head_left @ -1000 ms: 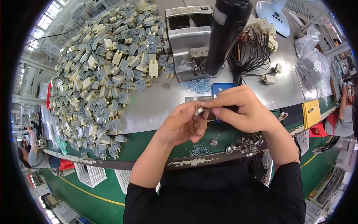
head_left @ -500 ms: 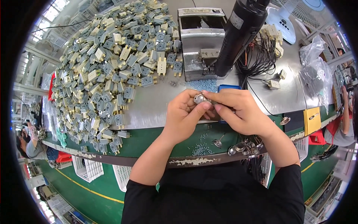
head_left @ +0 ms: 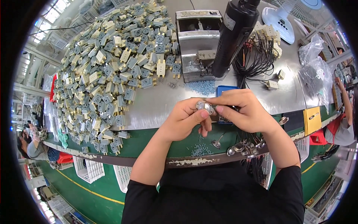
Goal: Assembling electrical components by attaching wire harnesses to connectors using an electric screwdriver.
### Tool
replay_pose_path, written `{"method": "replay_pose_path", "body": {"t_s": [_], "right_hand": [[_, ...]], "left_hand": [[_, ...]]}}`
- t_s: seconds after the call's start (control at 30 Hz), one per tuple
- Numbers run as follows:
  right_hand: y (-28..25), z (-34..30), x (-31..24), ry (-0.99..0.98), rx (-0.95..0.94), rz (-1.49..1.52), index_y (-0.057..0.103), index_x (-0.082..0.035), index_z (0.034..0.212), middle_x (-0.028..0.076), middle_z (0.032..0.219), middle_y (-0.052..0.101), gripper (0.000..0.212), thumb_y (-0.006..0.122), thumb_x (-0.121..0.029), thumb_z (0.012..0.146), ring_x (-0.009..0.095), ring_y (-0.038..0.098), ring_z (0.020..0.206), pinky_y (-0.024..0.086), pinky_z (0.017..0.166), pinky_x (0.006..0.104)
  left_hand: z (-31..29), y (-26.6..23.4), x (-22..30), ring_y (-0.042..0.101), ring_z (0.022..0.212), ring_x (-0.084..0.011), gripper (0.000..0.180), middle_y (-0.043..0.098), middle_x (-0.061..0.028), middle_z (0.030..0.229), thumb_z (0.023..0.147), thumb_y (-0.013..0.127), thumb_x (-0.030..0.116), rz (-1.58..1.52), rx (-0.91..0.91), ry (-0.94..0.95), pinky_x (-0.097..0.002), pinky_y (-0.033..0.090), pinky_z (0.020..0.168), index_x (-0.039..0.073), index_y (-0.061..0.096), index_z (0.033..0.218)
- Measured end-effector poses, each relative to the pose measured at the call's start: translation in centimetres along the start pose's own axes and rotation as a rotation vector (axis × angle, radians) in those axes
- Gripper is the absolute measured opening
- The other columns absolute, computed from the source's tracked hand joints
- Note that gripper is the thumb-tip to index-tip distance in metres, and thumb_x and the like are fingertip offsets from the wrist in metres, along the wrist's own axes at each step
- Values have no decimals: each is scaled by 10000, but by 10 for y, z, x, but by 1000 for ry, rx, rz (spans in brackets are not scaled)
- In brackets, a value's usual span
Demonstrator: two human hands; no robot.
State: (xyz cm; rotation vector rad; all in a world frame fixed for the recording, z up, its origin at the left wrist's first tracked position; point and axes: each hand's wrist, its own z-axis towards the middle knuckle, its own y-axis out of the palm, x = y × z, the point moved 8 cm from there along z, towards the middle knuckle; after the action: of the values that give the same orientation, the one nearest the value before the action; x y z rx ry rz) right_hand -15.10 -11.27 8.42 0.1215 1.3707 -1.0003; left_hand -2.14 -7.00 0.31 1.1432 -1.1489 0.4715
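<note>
So the left hand (head_left: 182, 118) has its grip clamped on a shiny flanged metal cap (head_left: 203, 106), up above the front of the desk (head_left: 149, 112). Right hand (head_left: 244, 111) has thumb and index at the cap's right edge, can't tell if they're pinching anything. Looks like a hand-positioning step to me; next move probably calls for a steady left hold plus fine right-finger work.

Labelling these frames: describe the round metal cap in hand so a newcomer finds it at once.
From the silver bench machine, go down the picture to the left hand. It pinches a shiny, domed metal cap, with the right hand at its right side. Similar round metal pieces lie lower, by the green strip; only this cap is held up.
</note>
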Motion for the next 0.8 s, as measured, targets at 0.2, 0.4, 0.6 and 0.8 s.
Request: {"method": "replay_pose_path", "body": {"t_s": [0.2, 0.4, 0.6, 0.8], "right_hand": [[9, -1, -3, -24, 35, -82, 710, 19, 1296, 145, 788, 646, 362, 632, 27, 942, 276, 622, 700, 470, 639, 368], [8, -6, -11, 36, 48, -137, 685, 44, 1319, 127, 813, 556, 411, 601, 60, 918, 250, 552, 718, 450, 656, 354], [12, -5, -15, 61, -4, -105, 646, 31, 1379, 113, 829, 558, 492, 644, 23, 887, 243, 551, 739, 455, 690, 347], [-11, -12, 22, 222, -120, -500, 644, 2, 1327, 157, 903, 614, 535, 757, -51, 807, 319, 606, 851, 489, 802, 419]], "left_hand": [[1, 3, 2, 667, 626, -122, 156, 710, -72, 774, 1092, 568, 135, 247, 241, 183, -250, 499, 557, -7, 600, 1038], [-3, 8, 7, 630, 598, -102, 160, 674, -51, 735, 1098, 560, 144, 321, 309, 203, -243, 489, 543, 6, 572, 1019], [0, 10, -4, 629, 632, -104, 221, 661, -43, 759, 1119, 551, 237, -85, 191, 145, -252, 502, 574, 40, 588, 1025], [-23, -43, 89, 700, 817, -220, 335, 724, -141, 991, 1012, 687, 269, 1175, 430, 154, -362, 570, 761, -14, 697, 1191]]}}
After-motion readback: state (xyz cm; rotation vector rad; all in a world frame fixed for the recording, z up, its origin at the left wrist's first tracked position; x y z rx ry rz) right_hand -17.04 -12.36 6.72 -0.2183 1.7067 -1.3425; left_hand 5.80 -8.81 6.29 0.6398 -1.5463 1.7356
